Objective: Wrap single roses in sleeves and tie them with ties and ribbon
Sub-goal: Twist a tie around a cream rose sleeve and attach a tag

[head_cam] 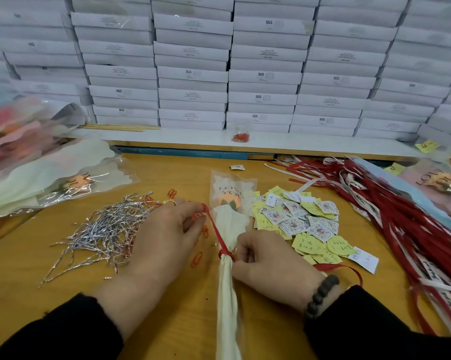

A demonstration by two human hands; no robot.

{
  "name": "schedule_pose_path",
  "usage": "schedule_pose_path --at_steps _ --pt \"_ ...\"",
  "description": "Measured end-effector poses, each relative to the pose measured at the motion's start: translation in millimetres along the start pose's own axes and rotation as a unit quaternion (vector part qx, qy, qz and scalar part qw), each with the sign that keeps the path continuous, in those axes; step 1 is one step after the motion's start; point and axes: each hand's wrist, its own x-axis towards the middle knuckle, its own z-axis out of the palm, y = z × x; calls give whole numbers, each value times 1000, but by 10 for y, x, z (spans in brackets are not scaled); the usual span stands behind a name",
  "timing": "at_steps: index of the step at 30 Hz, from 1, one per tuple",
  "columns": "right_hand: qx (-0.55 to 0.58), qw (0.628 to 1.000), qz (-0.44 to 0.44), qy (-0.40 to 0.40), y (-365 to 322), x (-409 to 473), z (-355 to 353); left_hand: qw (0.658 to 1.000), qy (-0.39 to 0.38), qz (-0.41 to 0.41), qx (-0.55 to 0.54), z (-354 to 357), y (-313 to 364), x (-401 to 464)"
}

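a blurry heap of wrapped flowers in pale sleeves (37, 172) is cut off at the left edge. next lies a pile of shiny silver wire ties (102, 229). the left hand (164, 237) pinches one end of the thin red ribbon (215, 229). the ribbon loops round the orange rose in its clear and cream sleeve (230, 219) on the yellow wooden table (167, 307). the right hand (268, 261) pinches the knot, fingers curled under and partly hidden.

1. Wrapped rose (229, 201): orange bloom in a clear and cream sleeve (228, 294), lying lengthwise at frame centre, bloom pointing up.
2. Red ribbon (215, 227): knotted round the sleeve's gathered neck, one end running up-left.
3. Silver ties (105, 229): loose heap, centre left.
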Motion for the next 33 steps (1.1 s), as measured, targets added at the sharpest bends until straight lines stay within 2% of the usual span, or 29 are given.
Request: schedule_pose_path --at_steps 3,7,10,13,16,20,25,27,29,31,33 --pt "-32 999 -15 2 -26 -8 46 998 22 -19 -51 48 36 -10" --pt "-59 998 -16 2 -47 -6 74 988 16 -66 -141 75 94 -25" --pt "-59 998 -13 5 -52 -1 84 940 -29 -151 -305 93 155 -48" --pt "-57 998 -8 3 -53 7 80 898 -119 -184 -382 94 197 -87" --pt "-42 999 -1 2 -57 10 65 888 -142 -194 -393 74 193 -85" --pt "-27 1000 -2 1 -66 2 48 900 -157 -193 -357 78 165 -75" --pt "-7 996 15 -84 -18 4 -127 917 -168 -188 -309 80 157 -70" --pt "56 989 58 -122 36 -18 -235 917 -171 -197 -302 75 152 -69" --pt "210 961 107 -147 94 -31 -309 919 -171 -201 -292 73 137 -75" --pt "390 900 142 -134 142 -10 -328 925 -173 -197 -276 62 141 -78" --pt "508 838 162 -116 155 26 -299 925 -181 -196 -270 51 146 -77"
